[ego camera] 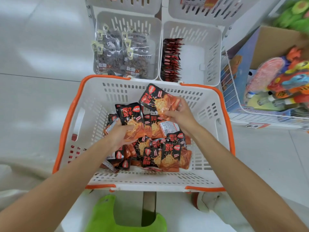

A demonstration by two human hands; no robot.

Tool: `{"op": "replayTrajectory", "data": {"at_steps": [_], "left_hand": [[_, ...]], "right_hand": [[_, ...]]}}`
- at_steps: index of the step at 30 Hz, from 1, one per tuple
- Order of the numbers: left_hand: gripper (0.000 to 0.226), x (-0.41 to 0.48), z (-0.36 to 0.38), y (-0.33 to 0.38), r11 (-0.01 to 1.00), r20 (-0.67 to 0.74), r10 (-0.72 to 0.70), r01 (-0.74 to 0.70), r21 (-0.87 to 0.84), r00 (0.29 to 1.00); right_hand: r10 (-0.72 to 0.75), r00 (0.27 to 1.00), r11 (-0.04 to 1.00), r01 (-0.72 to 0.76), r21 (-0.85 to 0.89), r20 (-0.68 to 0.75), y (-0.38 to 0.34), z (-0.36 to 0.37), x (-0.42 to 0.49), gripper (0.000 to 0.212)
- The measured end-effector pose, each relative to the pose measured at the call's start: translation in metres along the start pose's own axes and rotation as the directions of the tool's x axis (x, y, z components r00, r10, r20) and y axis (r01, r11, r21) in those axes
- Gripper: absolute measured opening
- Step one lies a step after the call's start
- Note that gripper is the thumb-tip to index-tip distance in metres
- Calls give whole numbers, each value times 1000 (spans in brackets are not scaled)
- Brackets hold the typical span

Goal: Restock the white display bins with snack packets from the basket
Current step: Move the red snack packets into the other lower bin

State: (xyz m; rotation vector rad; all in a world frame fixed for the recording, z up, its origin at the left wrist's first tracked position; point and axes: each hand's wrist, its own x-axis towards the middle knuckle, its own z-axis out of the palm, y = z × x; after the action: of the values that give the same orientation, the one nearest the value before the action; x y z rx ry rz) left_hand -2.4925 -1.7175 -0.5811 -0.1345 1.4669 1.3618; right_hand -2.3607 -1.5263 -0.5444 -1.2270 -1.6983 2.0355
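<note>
Orange-and-black glossy snack packet [156, 102] is up in the right hand [179, 113], fingers curled round its lower edge, tilted, just right of centre frame. Meanwhile the left hand [121, 133] has its fingers wrapped round a small stack of the same packets [132, 119], held upright just left of centre. Both hands are inside the white slotted plastic basket with the orange rim [66, 124], and under them sits a loose heap of packets [165, 156], some face up, some flipped.

Just beyond the basket, top centre, are two white slotted display bins side by side. The right bin [212, 52] has a row of red-and-black packets [171, 59] standing on edge along its left wall, with white bottom showing beside them. The left bin [156, 39] is packed with clear bags of dark brown snacks [120, 54]. Far right there's a wire basket of bright plastic toys [280, 81].
</note>
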Motion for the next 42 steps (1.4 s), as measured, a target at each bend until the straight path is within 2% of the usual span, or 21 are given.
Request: {"op": "replayTrajectory", "data": {"at_steps": [1,2,4,5,6,8,10,13,15,17,20,24,27,28,30,32,34,36,38,40,42], "left_hand": [[73,-2,5,3,998,20,-5,6,-60,1000],[74,-5,10,6,995,48,-10,15,-102,999],[45,-13,22,13,994,108,20,-8,-111,994],[30,-17,26,15,996,128,38,-27,-89,991],[27,-18,27,17,996,129,53,-43,-80,990],[36,-19,26,19,994,148,55,-39,-106,988],[55,-19,23,21,992,199,47,-22,-126,979],[57,-20,24,27,998,240,67,-61,-32,968],[61,-20,28,32,993,272,89,-105,47,958],[60,-22,38,39,969,288,102,-160,187,952],[63,-17,56,51,814,323,189,-332,476,927],[72,0,79,87,661,448,245,-486,571,860],[78,15,103,128,453,521,249,-574,683,816],[76,23,112,142,408,537,264,-598,690,801],[71,41,130,163,371,535,316,-621,690,784],[77,62,143,176,395,500,393,-633,666,771],[85,82,147,177,384,467,439,-630,674,767],[82,103,142,169,286,452,426,-590,755,784],[89,125,134,160,206,424,386,-524,826,819],[99,135,131,154,218,388,363,-482,849,847],[106,142,130,151,281,384,385,-503,817,839]], "right_hand": [[15,999,999,-13,-48,40,1,7,-3,70],[16,996,983,0,-183,86,4,14,-7,75],[6,989,908,57,-415,150,10,28,-18,69],[5,990,883,61,-465,139,13,34,-22,61],[-12,994,873,62,-484,105,15,38,-24,52],[-64,998,841,67,-536,24,16,41,-24,34],[-103,994,790,109,-603,44,14,40,-24,30],[-96,984,768,168,-618,149,3,34,-24,33],[-92,987,844,148,-515,134,-11,27,-22,52],[-76,973,900,160,-405,216,-25,20,-16,70],[-90,936,865,243,-438,340,-40,12,-7,74],[-201,939,802,321,-504,278,-83,-15,11,50],[-184,904,726,390,-566,386,-123,-38,27,61],[-173,893,692,411,-594,416,-134,-44,35,56],[-190,893,609,433,-665,407,-151,-59,52,26],[-270,902,565,432,-703,337,-165,-79,69,11],[-336,913,564,393,-726,233,-170,-104,85,14],[-372,919,544,331,-771,132,-163,-129,105,24],[-415,904,442,296,-847,100,-144,-143,128,32],[-418,897,363,311,-878,144,-119,-146,151,38],[-267,941,415,308,-856,209,-94,-142,167,44]]}}
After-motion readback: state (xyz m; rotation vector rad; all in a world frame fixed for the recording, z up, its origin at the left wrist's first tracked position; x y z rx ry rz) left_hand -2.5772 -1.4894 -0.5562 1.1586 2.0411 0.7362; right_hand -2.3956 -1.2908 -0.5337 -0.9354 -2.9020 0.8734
